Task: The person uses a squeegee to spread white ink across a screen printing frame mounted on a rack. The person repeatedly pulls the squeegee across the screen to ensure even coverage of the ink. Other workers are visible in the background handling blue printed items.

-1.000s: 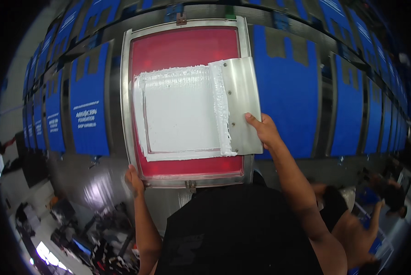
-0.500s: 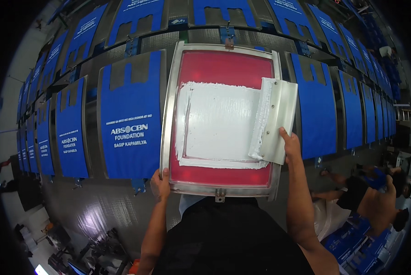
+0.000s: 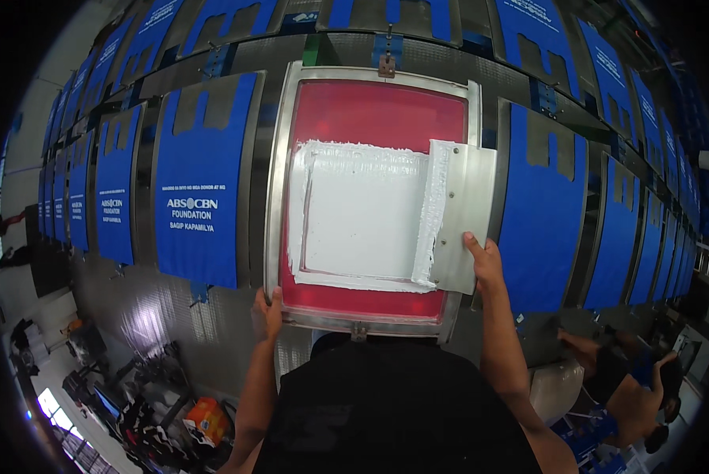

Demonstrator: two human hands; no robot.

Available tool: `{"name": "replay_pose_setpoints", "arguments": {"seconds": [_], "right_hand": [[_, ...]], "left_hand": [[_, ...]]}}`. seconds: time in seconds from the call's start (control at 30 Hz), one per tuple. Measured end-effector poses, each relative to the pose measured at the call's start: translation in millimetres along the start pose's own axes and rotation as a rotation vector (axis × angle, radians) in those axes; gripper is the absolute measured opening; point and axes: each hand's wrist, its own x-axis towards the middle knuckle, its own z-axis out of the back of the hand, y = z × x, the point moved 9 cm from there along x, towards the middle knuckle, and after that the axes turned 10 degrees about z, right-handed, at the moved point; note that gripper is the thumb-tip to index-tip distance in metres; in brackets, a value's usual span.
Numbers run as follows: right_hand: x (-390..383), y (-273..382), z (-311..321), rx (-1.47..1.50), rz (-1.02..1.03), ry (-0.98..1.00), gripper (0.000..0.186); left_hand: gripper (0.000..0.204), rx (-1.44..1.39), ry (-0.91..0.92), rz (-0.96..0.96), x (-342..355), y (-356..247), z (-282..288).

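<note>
Printed blue bags point(image 3: 200, 186) left of the metal-framed red screen point(image 3: 370, 118). Left hand point(image 3: 266, 312) grips the frame's near-left corner. White ink point(image 3: 362, 217) covers the mesh. Right hand point(image 3: 485, 265) clasps the squeegee point(image 3: 461, 217) at the screen's right edge.
</note>
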Motion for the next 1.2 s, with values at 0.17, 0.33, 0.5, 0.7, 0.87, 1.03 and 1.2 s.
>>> {"name": "replay_pose_setpoints", "arguments": {"seconds": [0.17, 0.33, 0.5, 0.7, 0.87, 1.03, 1.2], "right_hand": [[9, 40, -14, -0.262, 0.132, 0.187, 0.043], [39, 114, -98, -0.911, 0.441, 0.452, 0.043], [43, 139, -189, -1.389, 0.999, 0.496, 0.030], [-17, 68, -179, -1.375, 1.229, 0.431, 0.031], [-92, 65, -177, -1.274, 0.866, 0.705, 0.029], [-110, 29, -174, -1.365, 0.671, 0.731, 0.032], [-106, 40, -128, -1.365, 0.681, 0.437, 0.028]], "left_hand": [[0.050, 0.093, -0.259, -0.317, -31, -18, 14], [0.035, 0.120, 0.320, -0.288, -116, 6, -58], [0.032, -0.391, 0.662, 0.130, -163, -11, -127], [0.043, -0.295, 0.744, 0.182, -148, -4, -140], [0.053, 0.128, 0.326, -0.330, -134, -62, -74], [0.056, 0.171, -0.417, -0.929, -115, -166, 28], [0.034, 0.541, 0.052, -0.914, -50, -176, -16]]}}
